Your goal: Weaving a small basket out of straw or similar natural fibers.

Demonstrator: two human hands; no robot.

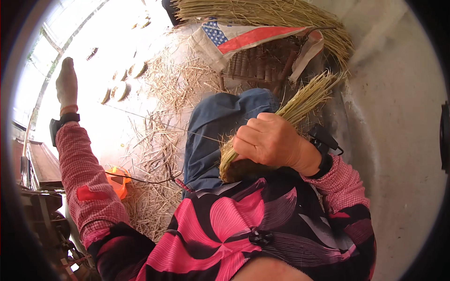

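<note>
My right hand point(267, 140) is wrapped round a bundle of straw point(307, 100), which slants across my lap with its loose ends up to the right. A thin string point(161, 121) runs taut from the bundle's near end toward my left hand point(68, 86). That hand is far out to the left on a stretched arm, seen edge-on, and looks closed on the string. Glare washes out the string close to the hand, and its fingers do not show clearly. Dark bands with small black devices sit on both wrists.
A large straw pile point(267, 11) lies beyond my knees, behind a low wooden chair point(253, 63) draped with a printed sack point(262, 37). Straw scraps point(157, 161) cover the floor. Several tied pieces point(121, 90) lie in the bright area at left. An orange plastic object point(118, 181) sits below my left forearm.
</note>
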